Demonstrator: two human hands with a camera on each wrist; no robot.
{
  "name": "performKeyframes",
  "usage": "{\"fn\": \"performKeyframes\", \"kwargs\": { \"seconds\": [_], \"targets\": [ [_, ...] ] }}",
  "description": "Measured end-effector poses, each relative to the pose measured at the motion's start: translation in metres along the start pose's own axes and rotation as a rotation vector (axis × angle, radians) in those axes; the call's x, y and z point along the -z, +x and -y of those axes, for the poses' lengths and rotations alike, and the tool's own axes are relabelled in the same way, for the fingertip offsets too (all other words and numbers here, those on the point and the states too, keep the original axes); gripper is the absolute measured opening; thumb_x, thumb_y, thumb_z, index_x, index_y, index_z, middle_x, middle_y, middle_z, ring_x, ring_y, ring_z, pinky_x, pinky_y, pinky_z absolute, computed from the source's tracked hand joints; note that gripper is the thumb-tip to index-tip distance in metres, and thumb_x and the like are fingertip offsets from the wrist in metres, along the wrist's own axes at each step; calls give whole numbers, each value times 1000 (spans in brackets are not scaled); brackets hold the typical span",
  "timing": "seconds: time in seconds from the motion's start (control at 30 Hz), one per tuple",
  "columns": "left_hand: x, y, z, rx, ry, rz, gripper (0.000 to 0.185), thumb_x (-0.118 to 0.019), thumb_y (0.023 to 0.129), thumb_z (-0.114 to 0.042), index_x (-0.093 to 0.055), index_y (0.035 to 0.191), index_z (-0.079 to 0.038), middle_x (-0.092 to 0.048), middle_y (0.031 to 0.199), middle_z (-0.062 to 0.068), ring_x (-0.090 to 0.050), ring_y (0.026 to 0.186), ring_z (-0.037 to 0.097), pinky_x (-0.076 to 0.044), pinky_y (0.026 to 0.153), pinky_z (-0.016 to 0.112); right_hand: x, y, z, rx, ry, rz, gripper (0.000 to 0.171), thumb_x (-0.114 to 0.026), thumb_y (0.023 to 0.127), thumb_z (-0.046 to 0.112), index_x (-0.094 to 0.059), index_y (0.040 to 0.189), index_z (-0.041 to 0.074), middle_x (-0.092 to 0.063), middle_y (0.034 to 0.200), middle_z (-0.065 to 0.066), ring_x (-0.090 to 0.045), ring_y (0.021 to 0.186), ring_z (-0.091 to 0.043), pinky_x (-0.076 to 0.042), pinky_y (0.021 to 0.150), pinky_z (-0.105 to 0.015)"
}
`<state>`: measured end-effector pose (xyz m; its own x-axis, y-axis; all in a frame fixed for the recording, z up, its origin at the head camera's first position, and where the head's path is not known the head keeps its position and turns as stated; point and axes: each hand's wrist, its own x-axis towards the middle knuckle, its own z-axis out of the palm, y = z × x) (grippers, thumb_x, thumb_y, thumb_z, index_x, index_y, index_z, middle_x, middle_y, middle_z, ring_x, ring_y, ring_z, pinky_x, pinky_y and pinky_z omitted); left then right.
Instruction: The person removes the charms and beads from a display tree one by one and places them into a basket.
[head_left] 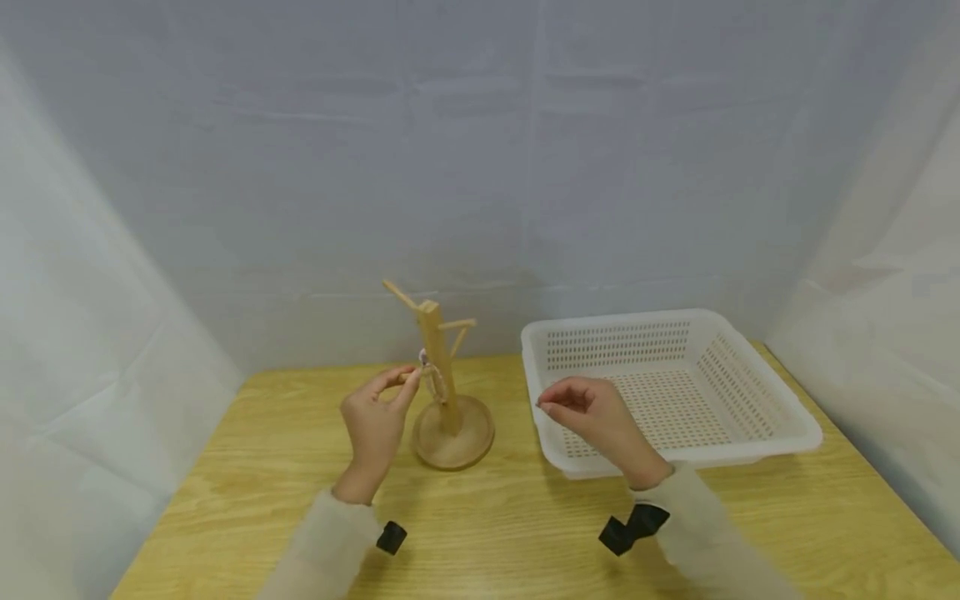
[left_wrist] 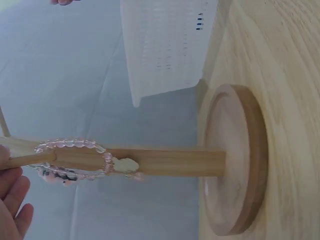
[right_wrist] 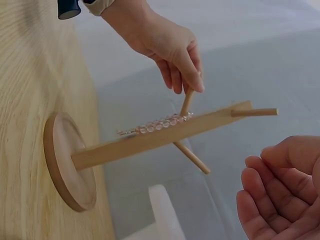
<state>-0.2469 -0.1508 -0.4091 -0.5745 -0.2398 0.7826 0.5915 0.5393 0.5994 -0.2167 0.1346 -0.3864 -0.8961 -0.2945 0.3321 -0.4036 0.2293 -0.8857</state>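
Head view: the left hand (head_left: pixel 372 425) pinches the tip of a lower peg on the pale wooden branched stand (head_left: pixel 442 392), which sits mid-worktop. A pink-and-clear beaded bracelet (left_wrist: pixel 80 160) hangs on that peg against the post. The right hand (head_left: pixel 592 417) hovers released, loosely curled, over the white perforated plastic basket (head_left: pixel 750 400). Judgement: steady the stand; slide beads clear along the peg.

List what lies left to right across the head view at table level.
left hand → wooden stand carrying a bead bracelet → right hand → white basket
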Motion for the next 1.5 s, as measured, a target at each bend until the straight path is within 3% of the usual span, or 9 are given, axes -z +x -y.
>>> {"fn": "performKeyframes", "kwargs": {
  "seconds": [0.2,0.27,0.43,0.6,0.67,0.83,0.97,1.17,1.5],
  "targets": [
    [9,5,-3,-103,43,103,16,-79,76,-11,-74,87,0,-72,78,13,-69,67,25,-34,39,12,-13,3,3,12,18,46,15,-66,89,12,-69,96,0,-69,93,-13,-66,80,-16,-54,71,-25],
    [13,6,-2,-123,38,131,19,-76,81,-17,-74,90,1,-72,81,13,-69,69,27,-38,44,10,-17,3,5,12,34,62,16,-66,89,11,-68,97,-2,-69,93,-12,-65,79,-11,-54,72,-25],
    [22,15,1,-119,1,144,32,-62,93,-28,-74,93,1,-72,89,13,-70,79,27,-46,77,7,-25,4,8,-2,43,80,15,-66,89,9,-68,97,-4,-68,94,-15,-64,79,-8,-54,72,-24],
    [31,41,5,10,-67,178,14,-65,89,-9,-74,96,-2,-72,93,11,-66,82,6,-48,75,10,-31,5,10,6,32,92,14,-66,88,8,-69,97,-3,-68,95,-17,-65,79,-13,-54,70,-24],
    [33,53,8,108,-96,216,16,-65,90,-12,-73,100,-3,-72,94,8,-64,82,-1,-49,72,11,-33,6,10,14,27,95,13,-66,88,8,-69,96,-2,-68,94,-17,-65,78,-15,-54,69,-24],
    [36,82,16,338,-196,338,38,-65,89,-33,-66,113,-3,-71,96,-6,-64,87,0,-51,78,14,-40,6,11,21,42,96,12,-66,88,7,-69,96,-1,-69,94,-14,-65,78,-13,-54,70,-24],
    [33,98,21,443,-367,413,46,-67,89,-29,-59,124,-1,-68,107,-6,-64,95,6,-50,85,18,-46,5,11,26,59,107,12,-66,87,5,-69,96,-3,-69,93,-16,-66,80,-17,-54,71,-24],
    [27,117,22,476,-575,462,50,-63,91,-15,-46,135,4,-65,109,-6,-65,94,5,-52,83,20,-51,3,12,30,41,131,12,-65,88,5,-69,97,-2,-68,93,-14,-65,80,-15,-54,71,-24],
    [21,128,20,460,-661,521,41,-62,90,-3,-52,130,3,-70,102,-5,-66,90,7,-53,79,20,-56,3,8,13,37,152,12,-65,88,6,-69,98,-1,-68,96,-14,-64,82,-13,-54,72,-24]
  ]
}}
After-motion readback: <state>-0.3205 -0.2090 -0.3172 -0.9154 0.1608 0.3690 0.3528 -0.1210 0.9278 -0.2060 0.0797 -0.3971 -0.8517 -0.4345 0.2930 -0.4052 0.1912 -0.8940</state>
